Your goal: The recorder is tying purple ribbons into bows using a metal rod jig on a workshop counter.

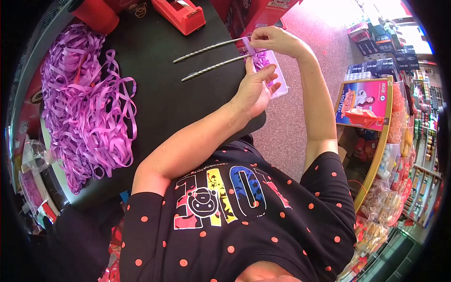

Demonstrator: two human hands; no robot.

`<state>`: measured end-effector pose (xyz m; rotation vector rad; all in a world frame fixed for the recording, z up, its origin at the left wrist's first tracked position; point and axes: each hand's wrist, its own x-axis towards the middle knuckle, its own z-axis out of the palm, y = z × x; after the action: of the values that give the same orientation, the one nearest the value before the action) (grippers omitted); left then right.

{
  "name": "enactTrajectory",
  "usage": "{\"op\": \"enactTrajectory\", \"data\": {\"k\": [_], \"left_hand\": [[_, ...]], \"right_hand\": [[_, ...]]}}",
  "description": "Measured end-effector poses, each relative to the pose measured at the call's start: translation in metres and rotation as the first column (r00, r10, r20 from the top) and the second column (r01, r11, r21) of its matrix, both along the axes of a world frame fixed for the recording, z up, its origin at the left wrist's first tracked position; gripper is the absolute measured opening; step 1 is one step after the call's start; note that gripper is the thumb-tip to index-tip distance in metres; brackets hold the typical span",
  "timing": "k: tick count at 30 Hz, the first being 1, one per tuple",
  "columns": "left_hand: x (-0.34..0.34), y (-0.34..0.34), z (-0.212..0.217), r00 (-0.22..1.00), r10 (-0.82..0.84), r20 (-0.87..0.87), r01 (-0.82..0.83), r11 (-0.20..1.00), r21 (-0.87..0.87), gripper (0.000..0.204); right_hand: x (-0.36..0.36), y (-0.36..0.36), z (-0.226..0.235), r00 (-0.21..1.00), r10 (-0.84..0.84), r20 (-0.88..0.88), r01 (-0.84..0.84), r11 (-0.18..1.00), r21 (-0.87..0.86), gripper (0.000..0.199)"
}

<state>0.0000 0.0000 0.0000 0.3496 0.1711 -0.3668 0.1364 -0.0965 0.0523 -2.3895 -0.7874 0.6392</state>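
Winding purple ribbon (249, 46) around two twisted metal rods (211, 56) at the counter (159, 94) edge: right hand (277, 40) pinches the ribbon, left hand (256, 87), fingers loosely spread, steadies below. Next wrap probably needs steady tension.

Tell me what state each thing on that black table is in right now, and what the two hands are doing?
Left hand: fingers spread, touching the purple ribbon at the rods.
Right hand: pinching the ribbon strip at the rods.
Two twisted metal rods: lying side by side, ends at the hands.
Pile of purple ribbon: loose, tangled, heaped.
Red tape dispenser: standing untouched.
Black table: bearing it all.
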Motion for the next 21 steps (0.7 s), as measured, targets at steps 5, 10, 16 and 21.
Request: {"op": "enactTrajectory", "data": {"k": [5, 10, 16, 21], "left_hand": [[0.003, 0.002, 0.002, 1.000, 0.005, -0.009, -0.005, 1.000, 0.001, 0.079], [0.001, 0.000, 0.005, 0.998, 0.030, -0.060, -0.030, 1.000, 0.010, 0.072], [0.000, 0.001, 0.001, 0.999, 0.025, -0.036, -0.025, 1.000, -0.006, 0.070], [0.000, 0.002, 0.002, 1.000, 0.016, -0.020, -0.017, 0.999, -0.030, 0.067]], "right_hand": [[0.000, 0.005, 0.002, 0.995, -0.044, 0.086, 0.048, 0.997, -0.053, 0.031], [-0.003, 0.004, -0.007, 0.988, -0.095, 0.119, 0.103, 0.993, -0.063, 0.032], [-0.011, -0.004, -0.017, 0.978, -0.187, 0.088, 0.185, 0.982, 0.032, 0.036], [-0.009, -0.025, -0.063, 0.689, -0.218, -0.691, 0.586, 0.729, 0.354, 0.030]]}}
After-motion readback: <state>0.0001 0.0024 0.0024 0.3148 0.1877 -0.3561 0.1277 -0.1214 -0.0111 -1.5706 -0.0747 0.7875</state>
